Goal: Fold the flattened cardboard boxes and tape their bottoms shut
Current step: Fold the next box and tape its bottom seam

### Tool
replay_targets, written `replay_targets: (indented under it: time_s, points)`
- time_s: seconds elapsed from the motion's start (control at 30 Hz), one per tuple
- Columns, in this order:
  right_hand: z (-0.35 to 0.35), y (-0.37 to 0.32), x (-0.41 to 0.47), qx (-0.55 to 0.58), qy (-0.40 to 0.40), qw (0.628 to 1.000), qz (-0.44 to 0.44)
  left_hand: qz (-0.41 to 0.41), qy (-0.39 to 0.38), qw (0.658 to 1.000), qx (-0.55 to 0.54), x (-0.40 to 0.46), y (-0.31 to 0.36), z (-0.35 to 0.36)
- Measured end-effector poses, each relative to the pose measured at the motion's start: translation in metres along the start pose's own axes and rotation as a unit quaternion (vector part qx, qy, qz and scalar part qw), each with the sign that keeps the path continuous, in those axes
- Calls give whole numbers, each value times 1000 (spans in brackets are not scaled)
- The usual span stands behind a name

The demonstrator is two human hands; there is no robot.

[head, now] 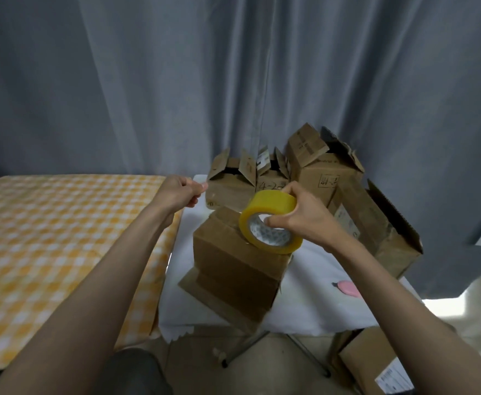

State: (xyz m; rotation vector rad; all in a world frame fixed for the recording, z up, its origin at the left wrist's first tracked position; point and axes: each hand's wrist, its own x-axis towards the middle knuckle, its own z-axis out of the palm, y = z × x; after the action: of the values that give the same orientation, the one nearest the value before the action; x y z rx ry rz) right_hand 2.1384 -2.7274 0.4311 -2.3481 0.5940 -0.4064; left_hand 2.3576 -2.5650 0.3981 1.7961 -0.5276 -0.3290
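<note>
A folded cardboard box [233, 266] stands bottom-up on the small white-covered table [319, 295], its lower flaps splayed on the cloth. My right hand [305, 215] grips a yellow roll of tape [270, 220] held over the box's far top edge, thumb inside the core. To the left of the roll, my left hand [179, 193] pinches something thin between thumb and fingers, apparently the clear free end of the tape; the strip itself is too faint to make out.
Several assembled boxes [316, 169] with open flaps stand at the table's back. A larger box [376, 223] leans at the right. A pink cutter [347, 289] lies on the cloth. More cardboard [376, 363] sits on the floor. A yellow checked surface [62, 238] lies left.
</note>
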Motion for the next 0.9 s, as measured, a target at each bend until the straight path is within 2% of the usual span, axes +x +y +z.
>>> replay_targets:
  time_s: [0.13,0.23,0.5,0.9]
  points:
    - [19,26,-18,71,40,997,-8,-18,20,1000,3,-1,-18,3]
    - [27,34,-22,102,62,992,-49,-36,17,999,5,-2,-30,8]
    - [36,26,-13,94,73,987,-112,-60,16,998,24,4,-51,14]
    - [43,37,-13,114,79,985,-101,-67,11,998,6,14,-55,21]
